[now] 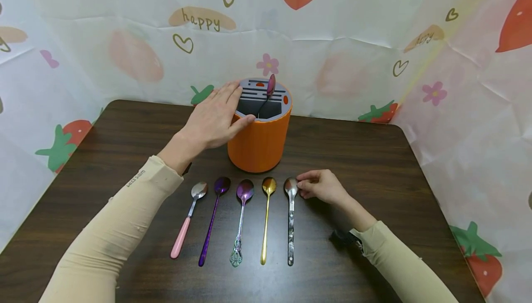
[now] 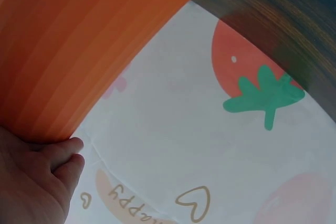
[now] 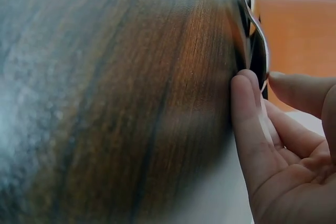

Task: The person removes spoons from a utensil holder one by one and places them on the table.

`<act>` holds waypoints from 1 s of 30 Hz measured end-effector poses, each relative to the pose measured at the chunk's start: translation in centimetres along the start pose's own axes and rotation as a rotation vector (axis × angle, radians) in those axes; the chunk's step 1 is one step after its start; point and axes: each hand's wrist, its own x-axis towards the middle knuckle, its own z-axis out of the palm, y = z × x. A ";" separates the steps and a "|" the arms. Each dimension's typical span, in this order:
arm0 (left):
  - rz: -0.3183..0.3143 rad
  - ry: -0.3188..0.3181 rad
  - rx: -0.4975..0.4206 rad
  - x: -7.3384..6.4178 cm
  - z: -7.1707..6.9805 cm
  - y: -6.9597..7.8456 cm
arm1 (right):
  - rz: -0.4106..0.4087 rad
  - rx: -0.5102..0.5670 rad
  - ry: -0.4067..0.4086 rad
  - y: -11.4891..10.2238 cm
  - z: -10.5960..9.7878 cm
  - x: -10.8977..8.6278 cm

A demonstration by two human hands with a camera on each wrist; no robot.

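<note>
An orange utensil holder [image 1: 259, 143] with a grey slotted top stands near the back of the table. My left hand [image 1: 216, 116] rests on its left rim, fingers and thumb extended; the left wrist view shows fingertips against the orange wall. A spoon with a pinkish-purple bowl [image 1: 271, 86] stands in the holder, bowl up. At the right end of a row of spoons, my right hand [image 1: 324, 186] pinches the bowl edge of a silver spoon [image 1: 291, 220] with a dark patterned handle. That spoon lies on the table. In the right wrist view, thumb and fingertips meet at the bowl [image 3: 265, 51].
Left of the silver spoon lie a gold spoon [image 1: 266, 220], a purple spoon with an ornate handle [image 1: 239, 229], a dark purple spoon [image 1: 212, 222] and a pink-handled spoon [image 1: 183, 233]. Their bowls point toward the holder. Strawberry-printed sheeting [image 1: 332, 21] surrounds the dark wooden table [image 1: 353, 150].
</note>
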 end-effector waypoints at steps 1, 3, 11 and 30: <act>-0.001 0.000 -0.002 0.0 0.0 0.0 | -0.001 -0.011 0.001 -0.1 0.0 -0.1; -0.002 -0.001 -0.006 0.0 0.0 0.0 | -0.004 -0.025 0.001 -0.3 -0.1 -0.3; -0.005 -0.001 -0.002 0.1 0.0 0.1 | -0.002 -0.026 -0.005 -0.5 -0.3 -0.7; -0.007 -0.008 -0.007 0.0 -0.1 0.2 | -0.397 0.135 0.235 -6.3 -3.8 -0.9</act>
